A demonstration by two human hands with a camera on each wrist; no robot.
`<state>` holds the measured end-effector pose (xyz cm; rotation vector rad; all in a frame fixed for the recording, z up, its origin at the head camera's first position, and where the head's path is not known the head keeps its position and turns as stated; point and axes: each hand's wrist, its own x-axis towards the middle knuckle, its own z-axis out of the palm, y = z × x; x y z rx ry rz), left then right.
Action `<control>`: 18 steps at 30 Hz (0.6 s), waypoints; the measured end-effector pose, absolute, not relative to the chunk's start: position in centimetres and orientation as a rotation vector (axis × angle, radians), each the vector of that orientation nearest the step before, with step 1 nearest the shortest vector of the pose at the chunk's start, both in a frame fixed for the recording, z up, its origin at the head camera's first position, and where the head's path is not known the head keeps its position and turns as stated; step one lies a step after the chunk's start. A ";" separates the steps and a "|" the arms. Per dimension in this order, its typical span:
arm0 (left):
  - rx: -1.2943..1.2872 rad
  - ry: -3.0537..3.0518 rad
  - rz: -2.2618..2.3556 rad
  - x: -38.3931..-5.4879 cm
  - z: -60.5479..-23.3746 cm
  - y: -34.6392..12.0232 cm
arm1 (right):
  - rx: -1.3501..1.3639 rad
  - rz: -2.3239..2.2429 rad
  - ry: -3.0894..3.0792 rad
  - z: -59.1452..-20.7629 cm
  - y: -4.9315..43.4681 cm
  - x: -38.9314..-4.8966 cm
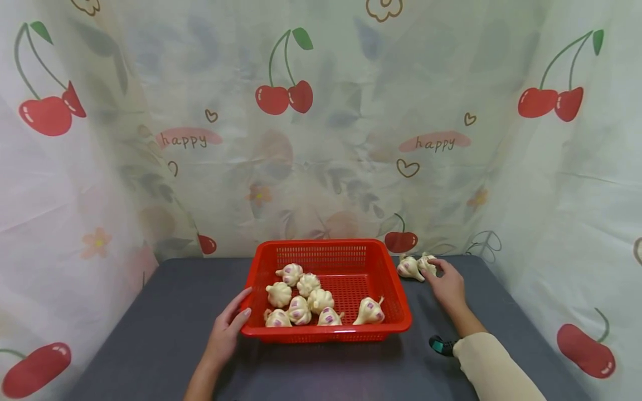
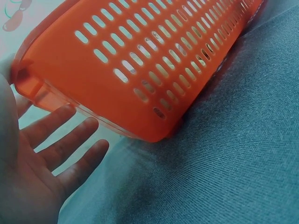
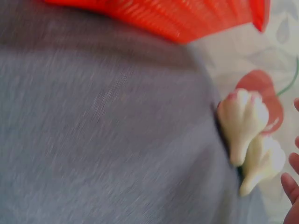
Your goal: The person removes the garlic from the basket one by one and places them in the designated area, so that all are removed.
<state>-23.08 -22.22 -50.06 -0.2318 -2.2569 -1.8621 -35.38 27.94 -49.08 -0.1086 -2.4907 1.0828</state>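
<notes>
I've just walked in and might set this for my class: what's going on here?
A person's left hand touches the rim of a red basket with eight garlic bulbs in it. Their right hand is at two more bulbs on the table, outside the basket; whether it touches one is unclear.

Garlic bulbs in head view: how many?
10. Eight bulbs in the red basket: seven grouped left to centre, one at front right. Two on the table right of the basket, by the right hand. More may hide behind the front rim.
</notes>
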 end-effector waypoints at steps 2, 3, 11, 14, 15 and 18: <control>-0.233 -2.256 -1.862 -23.1 -50.1 -22.2 | -0.101 1.131 -2.485 -48.2 27.3 -35.4; -0.236 -2.256 -1.862 -23.1 -50.0 -22.2 | -0.094 1.154 -2.485 -47.7 27.1 -35.4; -0.216 -2.260 -1.863 -23.0 -49.8 -22.3 | 0.107 1.274 -2.478 -44.4 25.1 -35.3; -0.225 -2.250 -1.868 -22.9 -49.8 -22.2 | 0.183 1.300 -2.435 -43.3 24.4 -35.1; -0.229 -2.245 -1.870 -22.9 -49.8 -22.2 | 0.206 1.302 -2.423 -43.0 24.2 -35.0; -0.234 -2.230 -1.878 -22.9 -49.8 -22.1 | 0.270 1.310 -2.404 -42.2 23.7 -34.8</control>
